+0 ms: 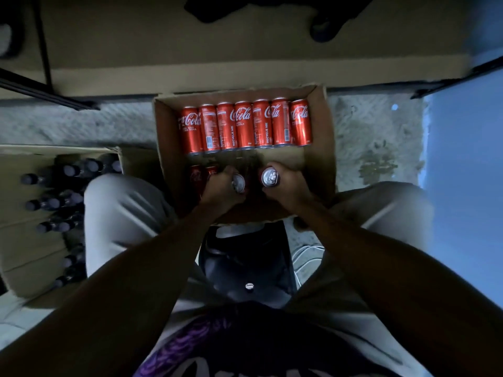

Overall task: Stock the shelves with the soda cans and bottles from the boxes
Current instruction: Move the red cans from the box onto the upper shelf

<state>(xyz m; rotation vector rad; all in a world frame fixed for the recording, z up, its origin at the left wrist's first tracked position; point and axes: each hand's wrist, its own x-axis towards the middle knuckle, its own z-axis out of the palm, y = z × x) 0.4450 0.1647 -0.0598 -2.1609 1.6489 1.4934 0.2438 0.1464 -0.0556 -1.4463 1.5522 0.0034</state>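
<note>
L hand (221, 186) and R hand (285, 186) each wrapped on a can (238, 183), (270, 177), over box (325, 137) at 6 o'clock. Risk: smooth cans slip, dent row (245, 126) at 12.

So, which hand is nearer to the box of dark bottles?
Left. The left hand grips a can in the can box, on the side next to the bottle box; the right hand grips another can farther away.

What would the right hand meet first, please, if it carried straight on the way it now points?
Probably the row of red cans lying at the box's far end; the right hand, holding a can, points there, though depth is unclear.
</note>
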